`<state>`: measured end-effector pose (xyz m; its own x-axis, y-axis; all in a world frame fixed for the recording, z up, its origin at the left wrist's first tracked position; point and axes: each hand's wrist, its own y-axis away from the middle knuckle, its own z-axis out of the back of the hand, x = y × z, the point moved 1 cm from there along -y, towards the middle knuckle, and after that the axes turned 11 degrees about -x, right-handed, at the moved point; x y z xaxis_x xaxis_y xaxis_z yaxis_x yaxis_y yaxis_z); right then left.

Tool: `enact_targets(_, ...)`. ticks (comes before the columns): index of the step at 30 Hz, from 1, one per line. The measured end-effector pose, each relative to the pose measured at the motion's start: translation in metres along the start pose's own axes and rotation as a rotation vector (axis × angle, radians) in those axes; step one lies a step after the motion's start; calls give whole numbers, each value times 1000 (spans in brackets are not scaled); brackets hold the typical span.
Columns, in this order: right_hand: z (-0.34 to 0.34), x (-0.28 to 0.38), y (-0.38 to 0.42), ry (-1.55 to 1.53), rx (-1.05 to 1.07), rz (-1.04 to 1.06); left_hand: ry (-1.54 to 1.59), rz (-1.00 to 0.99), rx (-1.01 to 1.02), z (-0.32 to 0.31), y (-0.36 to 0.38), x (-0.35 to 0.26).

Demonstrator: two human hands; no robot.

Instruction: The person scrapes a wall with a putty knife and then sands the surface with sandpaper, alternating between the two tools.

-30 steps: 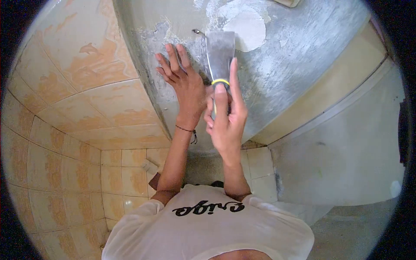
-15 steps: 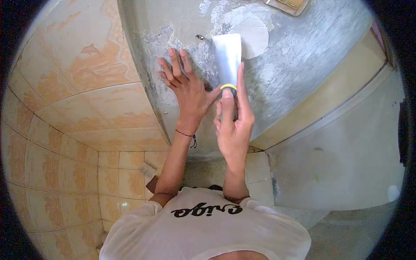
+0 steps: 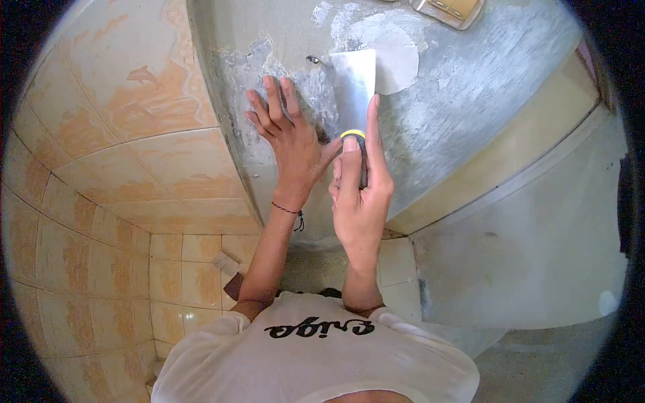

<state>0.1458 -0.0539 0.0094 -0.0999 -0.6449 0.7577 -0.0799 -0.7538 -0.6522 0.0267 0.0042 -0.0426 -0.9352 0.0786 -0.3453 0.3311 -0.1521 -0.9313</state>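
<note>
My right hand [image 3: 363, 178] is wrapped round the dark handle of a putty knife [image 3: 354, 87], its index finger stretched along the side of the wide metal blade. A yellow ring marks where handle and blade meet. The blade points away from me over a rough grey cement wall [image 3: 457, 107], its far edge overlapping a pale round patch [image 3: 396, 60] of filler. My left hand [image 3: 289, 134] lies spread on the wall to the left, its thumb close to the knife's handle. Above its fingertips a small dark bit [image 3: 313, 60] sticks out of the wall.
Glazed tiles with orange patterns [image 3: 148, 101] cover the wall on the left. A tan object with a clear rim [image 3: 451, 10] sits at the top edge. Low on the left, a small grey block [image 3: 227, 262] lies near my arm. A smooth grey surface [image 3: 517, 262] is at right.
The view has shifted slightly. My left hand stays spread on the wall, and the putty knife keeps almost the same place in my right hand, its blade now sharper.
</note>
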Motion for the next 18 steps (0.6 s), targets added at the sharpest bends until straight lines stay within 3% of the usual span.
enact_targets(2,0,1,4,-70,-24,-36,-6,-20,-2,0,-2,2)
enact_targets(5,8,12,2,-133,48,-257,5,-15,-6,1,-3,0)
enact_targets(12,14,-2,-4,-332,117,-307,31,-23,-15,2,-3,-2)
enact_targets(15,15,-12,-1,-626,209,-625,23,-14,-17,1,-3,-1)
enact_targets(16,14,-19,0,-627,209,-623,-7,-17,-16,-1,-2,1)
enact_targets(18,10,-27,2,-1132,293,-834,-34,-20,-18,-6,1,4)
